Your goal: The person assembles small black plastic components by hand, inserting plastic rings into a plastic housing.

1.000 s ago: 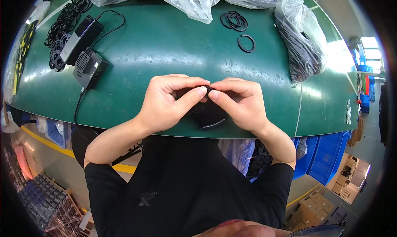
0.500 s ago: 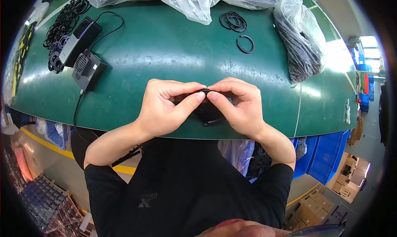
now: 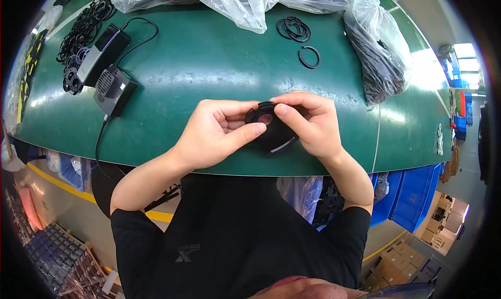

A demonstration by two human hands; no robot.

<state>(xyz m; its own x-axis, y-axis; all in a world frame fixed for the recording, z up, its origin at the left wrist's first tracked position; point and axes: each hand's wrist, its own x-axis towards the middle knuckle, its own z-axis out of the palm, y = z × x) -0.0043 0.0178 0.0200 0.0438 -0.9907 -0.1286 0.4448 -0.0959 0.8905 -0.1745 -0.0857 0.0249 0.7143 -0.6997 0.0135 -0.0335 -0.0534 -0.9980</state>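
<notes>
Just above the table's near edge, a black ring-shaped part (image 3: 276,134) is pinched between my two hands. Its round hole faces me, and a dark flat section with a light edge extends below it. My left hand (image 3: 209,134) grips the left side, the thumb lying by the hole and the fingers behind. At the upper right rim, my right hand (image 3: 317,125) holds on with thumb and forefinger. Fingers hide part of the piece, so I cannot tell whether it is one part or two.
Loose black rings (image 3: 295,29) and a single ring (image 3: 309,57) lie farther back on the green table (image 3: 209,64). A corded black-and-grey device (image 3: 112,87) stands left, near piled black parts (image 3: 78,53). Plastic bags (image 3: 378,64) line the far side; blue bins (image 3: 415,197) stand lower right.
The black part has turned from nearly edge-on so its hole now shows. My right hand has shifted slightly right, and my left thumb now lies beside the hole.
</notes>
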